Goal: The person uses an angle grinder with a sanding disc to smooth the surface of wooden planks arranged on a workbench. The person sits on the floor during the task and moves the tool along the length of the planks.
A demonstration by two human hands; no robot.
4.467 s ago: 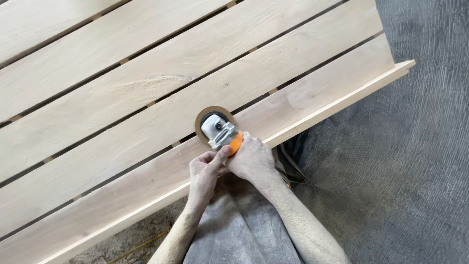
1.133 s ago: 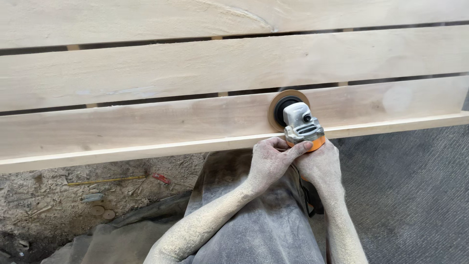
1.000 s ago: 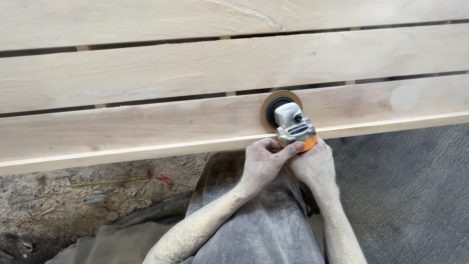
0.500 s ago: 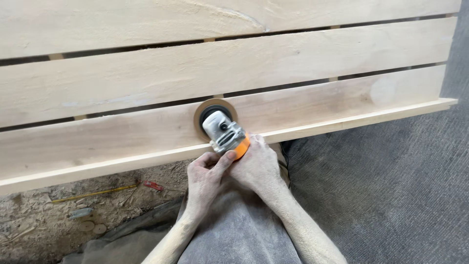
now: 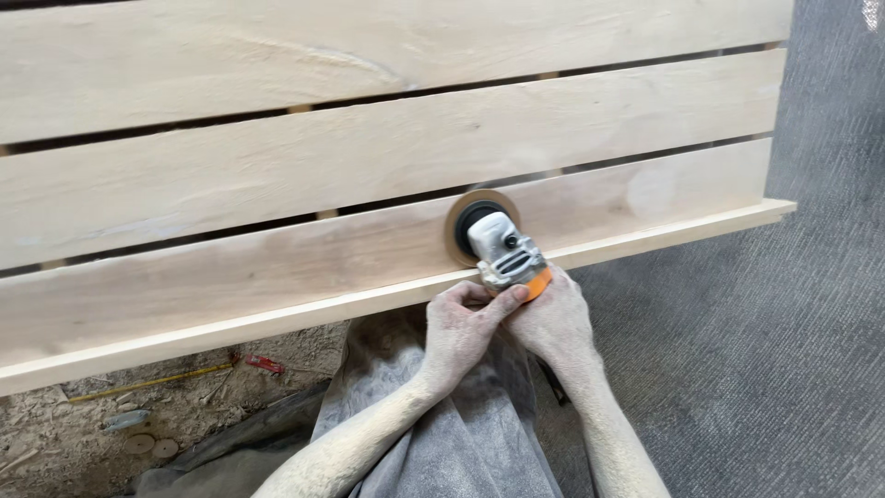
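Hands first: your left hand point(image 5: 461, 325) and right hand point(image 5: 553, 321) are both curled tight around the orange rear of a small angle grinder point(image 5: 502, 251), the left thumb laid across the orange body, and both are grey with fine dust up the forearms. You have the grinder sitting at about 12 o'clock from your knuckles, its silver metal head pointing away from you and its round tan sanding disc point(image 5: 458, 214) lying flat on the nearest plank point(image 5: 277, 267), close to that plank's far edge. That plank is one of several long, pale, bare-wood boards set side by side with dark narrow gaps between them, small wooden spacers showing in the gaps; together they make a slatted panel point(image 5: 369, 138) with a thin raised strip point(image 5: 664, 232) running along its near edge. At 4 o'clock from your hands lies grey ribbed carpet point(image 5: 784, 369). At 8 o'clock the floor point(image 5: 83, 433) is sandy with sawdust, and on it lie a yellow pencil point(image 5: 147, 383), a small red tool point(image 5: 265, 364) and two little round discs point(image 5: 152, 446). Your dusty grey clothing point(image 5: 442, 443) fills the bottom centre.
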